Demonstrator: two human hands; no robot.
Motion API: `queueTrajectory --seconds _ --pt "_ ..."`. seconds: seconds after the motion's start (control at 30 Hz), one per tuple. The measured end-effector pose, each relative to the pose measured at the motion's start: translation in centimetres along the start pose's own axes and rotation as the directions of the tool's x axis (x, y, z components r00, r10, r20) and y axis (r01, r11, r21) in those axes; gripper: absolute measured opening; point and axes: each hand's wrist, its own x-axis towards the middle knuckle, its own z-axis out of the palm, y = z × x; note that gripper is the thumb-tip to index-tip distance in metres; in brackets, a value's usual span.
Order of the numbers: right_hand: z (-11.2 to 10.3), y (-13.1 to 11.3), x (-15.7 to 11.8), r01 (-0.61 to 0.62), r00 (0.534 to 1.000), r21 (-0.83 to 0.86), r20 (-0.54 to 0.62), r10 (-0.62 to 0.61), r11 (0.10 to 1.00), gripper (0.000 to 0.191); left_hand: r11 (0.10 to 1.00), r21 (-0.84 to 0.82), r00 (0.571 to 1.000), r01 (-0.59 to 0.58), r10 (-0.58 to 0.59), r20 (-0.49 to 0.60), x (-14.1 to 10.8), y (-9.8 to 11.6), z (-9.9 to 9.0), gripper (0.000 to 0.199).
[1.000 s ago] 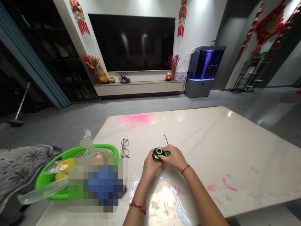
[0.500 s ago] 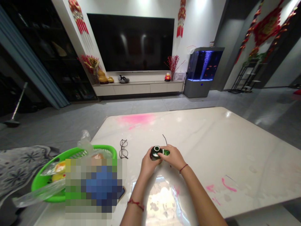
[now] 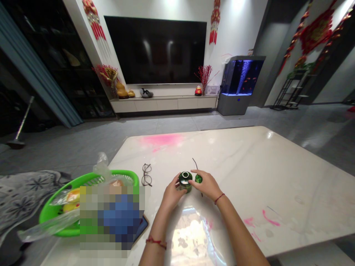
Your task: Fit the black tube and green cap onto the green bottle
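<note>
A small round green jar [image 3: 187, 187] with a dark, shiny top bearing a white ring stands on the pale table. My left hand [image 3: 173, 192] curls around its left side, thumb at the front and fingers behind. On the other side, my right hand [image 3: 206, 183] has thumb and index finger apart, the thumb tip by the jar's top. Between those fingers shows a small patterned green object [image 3: 198, 178]; its kind is unclear, and the hand covers part of it. A thin black strip [image 3: 194, 162] pokes out beyond the right hand.
Eyeglasses [image 3: 146, 175] lie left of the hands. A green basket [image 3: 46, 218] with plastic bags stands at the left, partly pixelated, beside a dark phone-like slab [image 3: 142, 227]. Pink stains [image 3: 162, 139] mark the table [image 3: 249, 162]. A television and fish tank stand beyond.
The right hand's fingers have loosened and drawn slightly right of the jar, so more of the jar and the green object shows. My left hand has shifted slightly down and left around the jar.
</note>
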Motion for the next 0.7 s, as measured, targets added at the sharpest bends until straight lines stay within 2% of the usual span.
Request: queueTrajectory --seconds 0.2,0.53,0.7 --pt "-0.06 0.28 -0.23 -0.017 1.000 0.032 0.023 0.016 0.999 0.044 0.999 -0.035 0.999 0.042 -0.042 -0.005 -0.03 0.27 -0.22 0.066" --pt "0.35 -0.15 -0.26 -0.020 0.998 0.057 0.055 0.017 0.998 0.047 0.986 0.164 0.999 0.021 -0.012 -0.053 -0.24 0.24 -0.53 0.060" --pt "0.63 0.08 -0.17 -0.023 0.998 0.089 0.063 0.017 0.996 0.045 0.981 0.190 0.997 0.025 -0.010 -0.081 -0.37 0.23 -0.66 0.056"
